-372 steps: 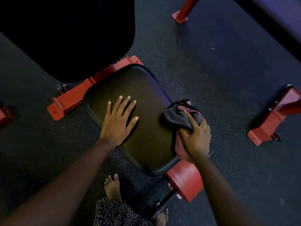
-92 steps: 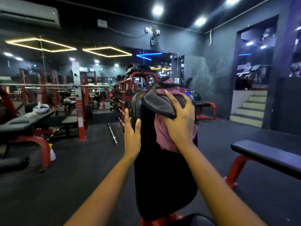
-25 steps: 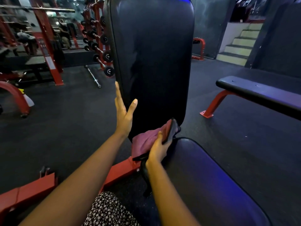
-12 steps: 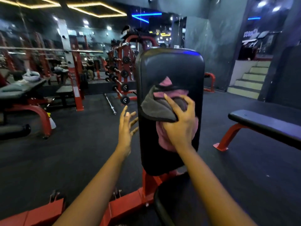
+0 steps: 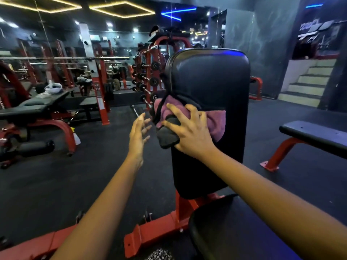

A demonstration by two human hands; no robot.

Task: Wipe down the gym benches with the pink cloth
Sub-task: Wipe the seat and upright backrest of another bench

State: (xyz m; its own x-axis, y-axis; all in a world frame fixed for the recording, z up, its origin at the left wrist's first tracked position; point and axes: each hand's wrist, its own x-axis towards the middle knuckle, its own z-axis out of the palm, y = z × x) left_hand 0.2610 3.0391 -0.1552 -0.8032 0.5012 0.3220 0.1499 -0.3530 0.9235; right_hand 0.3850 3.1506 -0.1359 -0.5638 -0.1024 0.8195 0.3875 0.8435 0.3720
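A right hand point(image 5: 189, 136), fingers point(image 5: 173, 111) curled over a bunched pink cloth point(image 5: 216, 121), presses it against the upright pad of a black bench point(image 5: 212, 76). The left hand point(image 5: 138, 134) hovers just beside, fingers spread, holding nothing.

The upright backrest pad point(image 5: 212, 76) blocks the way straight ahead. Its face is bare above and below the pink cloth point(image 5: 216, 121) gripped against it by the right hand point(image 5: 191, 136). The left hand point(image 5: 138, 136) hovers in open air beside its left edge. Bare floor point(image 5: 262, 132) separates it from the flat bench point(image 5: 315, 134) on the right, and the seat pad point(image 5: 225, 231) sits close beneath.
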